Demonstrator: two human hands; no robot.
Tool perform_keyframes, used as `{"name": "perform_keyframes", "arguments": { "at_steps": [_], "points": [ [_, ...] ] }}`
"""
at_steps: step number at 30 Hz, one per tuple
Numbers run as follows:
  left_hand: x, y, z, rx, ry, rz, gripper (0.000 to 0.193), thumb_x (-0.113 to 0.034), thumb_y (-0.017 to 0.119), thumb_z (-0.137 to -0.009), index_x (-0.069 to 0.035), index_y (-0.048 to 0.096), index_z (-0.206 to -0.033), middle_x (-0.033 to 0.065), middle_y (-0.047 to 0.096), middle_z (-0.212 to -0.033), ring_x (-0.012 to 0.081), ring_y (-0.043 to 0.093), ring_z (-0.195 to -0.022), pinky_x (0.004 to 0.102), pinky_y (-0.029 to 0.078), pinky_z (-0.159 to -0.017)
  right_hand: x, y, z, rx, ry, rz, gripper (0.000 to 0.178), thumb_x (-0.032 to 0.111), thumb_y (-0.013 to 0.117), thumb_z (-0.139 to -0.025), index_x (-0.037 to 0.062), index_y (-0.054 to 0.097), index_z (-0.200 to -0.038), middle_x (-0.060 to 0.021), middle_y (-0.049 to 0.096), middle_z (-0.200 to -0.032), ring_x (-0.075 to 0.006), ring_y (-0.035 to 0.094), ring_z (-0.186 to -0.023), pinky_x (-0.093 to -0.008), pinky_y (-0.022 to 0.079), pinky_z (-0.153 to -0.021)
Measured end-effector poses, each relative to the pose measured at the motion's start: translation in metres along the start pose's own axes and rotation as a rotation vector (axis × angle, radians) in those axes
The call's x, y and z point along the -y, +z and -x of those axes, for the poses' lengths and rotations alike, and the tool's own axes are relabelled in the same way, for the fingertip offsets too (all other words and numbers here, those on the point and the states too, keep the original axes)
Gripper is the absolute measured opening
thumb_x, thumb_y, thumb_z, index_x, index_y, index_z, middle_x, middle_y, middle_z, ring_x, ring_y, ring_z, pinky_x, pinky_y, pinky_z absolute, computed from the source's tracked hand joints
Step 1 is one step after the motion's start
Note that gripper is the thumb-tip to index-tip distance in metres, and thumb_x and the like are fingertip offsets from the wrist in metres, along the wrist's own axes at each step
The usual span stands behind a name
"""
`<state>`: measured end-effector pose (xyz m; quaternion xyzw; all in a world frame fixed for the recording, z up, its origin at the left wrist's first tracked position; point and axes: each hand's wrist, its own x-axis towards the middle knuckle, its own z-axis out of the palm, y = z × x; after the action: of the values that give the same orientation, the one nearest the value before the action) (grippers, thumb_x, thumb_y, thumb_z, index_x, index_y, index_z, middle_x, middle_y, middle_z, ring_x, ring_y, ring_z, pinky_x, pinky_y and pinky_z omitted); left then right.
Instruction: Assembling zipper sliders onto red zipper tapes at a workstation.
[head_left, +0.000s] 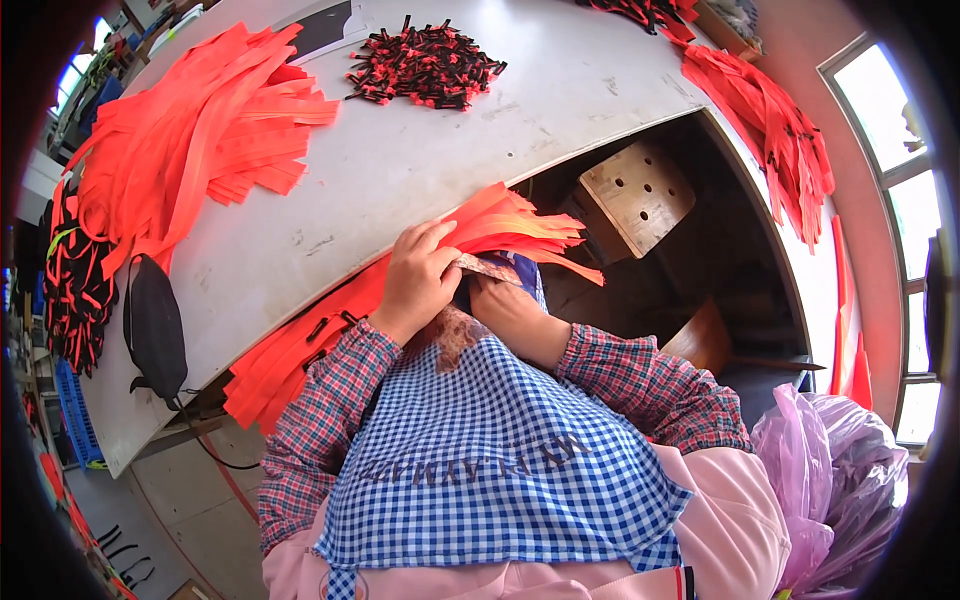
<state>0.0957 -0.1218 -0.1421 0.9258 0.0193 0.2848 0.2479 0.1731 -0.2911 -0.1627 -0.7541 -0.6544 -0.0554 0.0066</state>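
In front of my lap, my left hand is closed, its fingers bent beside the near end of a bundle of bright orange fabric strips. What its fingertips pinch is hidden. My right hand is just to the right, fingers tucked under a narrow patterned band, so their grip does not show. The strips fan out beyond both hands, over the table's edge. More orange strips hang below that edge, left of my left hand. A blue checked apron covers my lap.
On the white table lie a large orange strip pile and a heap of small black-and-red pieces. Further strips lie at right. A wooden stool stands beneath the cut-out. Purple plastic bags sit at my right.
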Motion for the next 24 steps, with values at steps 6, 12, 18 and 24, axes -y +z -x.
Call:
{"name": "perform_keyframes", "arguments": {
  "at_steps": [6,12,18,24],
  "points": [
    [0.003,0.001,-0.001,0.013,-0.017,0.015,0.008,-0.005,0.070,-0.077,-0.002,0.072,-0.085,0.0125,0.068,-0.122,0.0324,0.058,-0.121,0.0465,0.044,-0.106,-0.003,-0.028,0.022,0.062,-0.018,-0.252,0.023,0.010,0.057,-0.084,-0.0072,0.067,-0.095,-0.0192,0.065,-0.098,-0.0307,0.066,-0.094,-0.0361,0.055,-0.087],
    [0.004,0.004,-0.003,0.030,-0.026,0.045,0.007,-0.006,0.070,-0.078,-0.003,0.072,-0.085,0.0122,0.069,-0.119,0.0320,0.057,-0.122,0.0465,0.044,-0.105,-0.005,-0.006,0.005,-0.058,0.016,0.037,0.021,0.011,0.058,-0.084,-0.0046,0.067,-0.096,-0.0168,0.066,-0.096,-0.0277,0.067,-0.092,-0.0358,0.056,-0.084],
    [0.003,0.002,-0.006,0.045,0.020,-0.025,0.010,-0.006,0.072,-0.078,-0.003,0.073,-0.088,0.0109,0.069,-0.120,0.0309,0.058,-0.122,0.0438,0.046,-0.105,-0.019,0.004,-0.014,-0.023,0.061,0.038,0.017,0.012,0.060,-0.082,0.0019,0.070,-0.092,-0.0105,0.070,-0.087,-0.0234,0.071,-0.084,-0.0341,0.057,-0.078],
    [0.010,0.007,-0.005,0.039,-0.017,-0.010,0.011,-0.006,0.071,-0.079,-0.003,0.073,-0.089,0.0112,0.070,-0.118,0.0313,0.059,-0.121,0.0440,0.046,-0.105,-0.020,-0.047,0.017,0.020,0.037,-0.315,0.017,0.012,0.059,-0.084,0.0023,0.062,-0.097,-0.0106,0.065,-0.090,-0.0272,0.068,-0.090,-0.0373,0.058,-0.082]
  ]
}}
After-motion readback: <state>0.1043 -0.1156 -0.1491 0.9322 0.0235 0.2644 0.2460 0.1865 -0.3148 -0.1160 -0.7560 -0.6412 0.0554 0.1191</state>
